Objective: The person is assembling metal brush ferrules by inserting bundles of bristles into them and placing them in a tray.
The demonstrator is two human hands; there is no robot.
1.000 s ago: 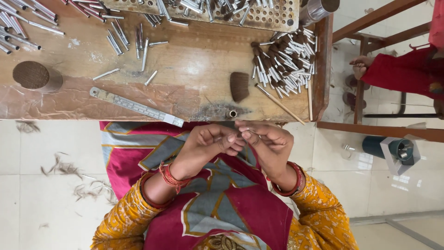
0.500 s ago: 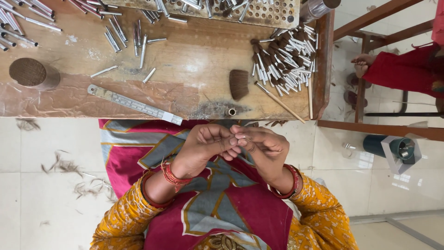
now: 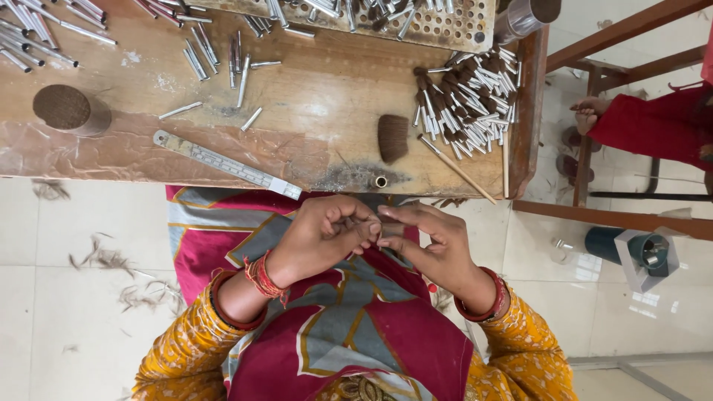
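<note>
Over my lap, just below the edge of the wooden table (image 3: 319, 104), my left hand (image 3: 323, 238) and my right hand (image 3: 434, 245) meet at the fingertips. Together they pinch a small dark tuft of bristles (image 3: 388, 230), mostly hidden by the fingers. Both wrists wear red bangles. Nearest on the table are a short metal tube standing upright (image 3: 380, 181), a loose fan of brown bristles (image 3: 392, 137) and a metal ruler (image 3: 226, 165).
A heap of metal tubes with dark bristle tips (image 3: 464, 104) lies at the right. Bare tubes (image 3: 215, 56), a perforated tray (image 3: 438, 22), a brown-topped cylinder (image 3: 67, 110) and a thin stick (image 3: 457, 169) are also there. Another person's foot (image 3: 590, 111) is beyond the table.
My fingers have shifted slightly around the tuft and the hands sit a little lower. Nothing on the table has moved.
</note>
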